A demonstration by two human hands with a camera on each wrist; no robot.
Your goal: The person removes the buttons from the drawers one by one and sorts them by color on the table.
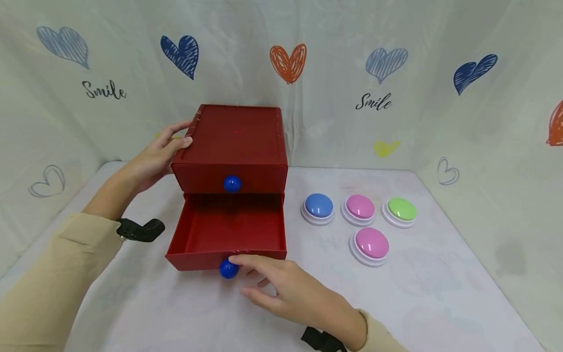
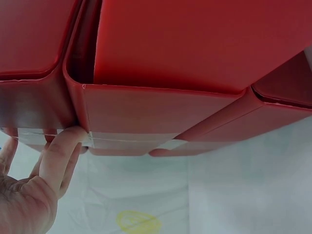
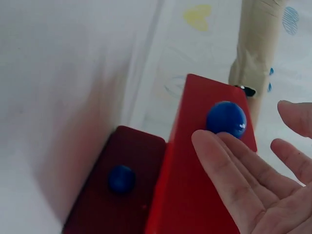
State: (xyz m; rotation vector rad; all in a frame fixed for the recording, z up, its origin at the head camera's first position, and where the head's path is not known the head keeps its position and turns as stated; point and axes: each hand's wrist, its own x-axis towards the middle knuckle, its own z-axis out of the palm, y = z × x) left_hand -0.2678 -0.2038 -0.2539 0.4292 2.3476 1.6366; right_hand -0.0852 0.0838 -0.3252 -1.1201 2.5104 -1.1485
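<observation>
Right hand [image 1: 290,293], fingers loose at the blue knob [image 1: 228,269] of the open lower drawer [image 1: 226,234], left hand [image 1: 154,159] bracing the red cabinet [image 1: 235,144]; next likely a straight push shut.

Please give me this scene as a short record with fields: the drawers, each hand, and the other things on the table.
cabinet: red drawer box, two drawers, on white table
upper drawer: closed, blue knob
lower drawer: pulled out, nothing visible inside
lower knob: blue, at drawer front
left hand: rests on box's left side, fingers at its edge
right hand: fingers straight, touching lower knob
buttons: blue, pink, green, second pink, right of box
</observation>
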